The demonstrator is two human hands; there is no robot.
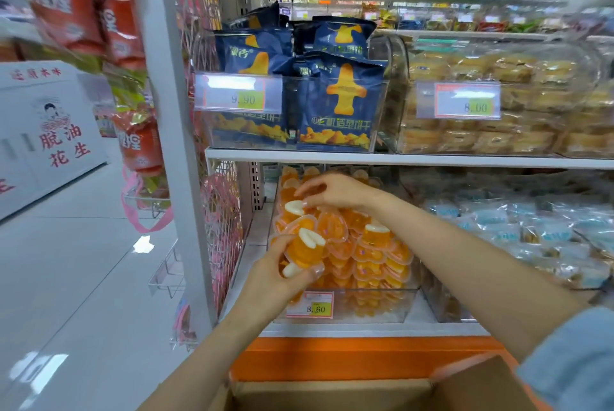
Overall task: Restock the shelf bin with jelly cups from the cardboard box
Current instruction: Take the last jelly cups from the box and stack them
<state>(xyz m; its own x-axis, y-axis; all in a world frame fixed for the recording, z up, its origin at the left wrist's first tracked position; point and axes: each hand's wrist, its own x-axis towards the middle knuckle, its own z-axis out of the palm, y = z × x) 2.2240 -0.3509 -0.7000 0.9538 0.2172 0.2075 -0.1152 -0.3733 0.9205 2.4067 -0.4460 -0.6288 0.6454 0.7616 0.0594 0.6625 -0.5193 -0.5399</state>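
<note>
Smooth white steel upright [172,145] at far left. Just right of it, the left hand [275,277] is at the front-left corner of the shelf bin [382,307], fingers curled round a handful of cups [307,249]: glossy orange, with lobed white ends showing. Above it, the right hand [332,193] reaches over the back of the bin, fingertips pinching a single cup [294,208]. The bin is clear hard plastic, straight-walled, with a price label [309,304] on its front. Jelly cups [372,254] heap above its rim, film lids shining. Headroom is tight, with the upper shelf [432,160] close overhead. On the right sits a neighbouring bin of pale blue packets [531,228]. Below, the brown cardboard box [332,392] stands open.
</note>
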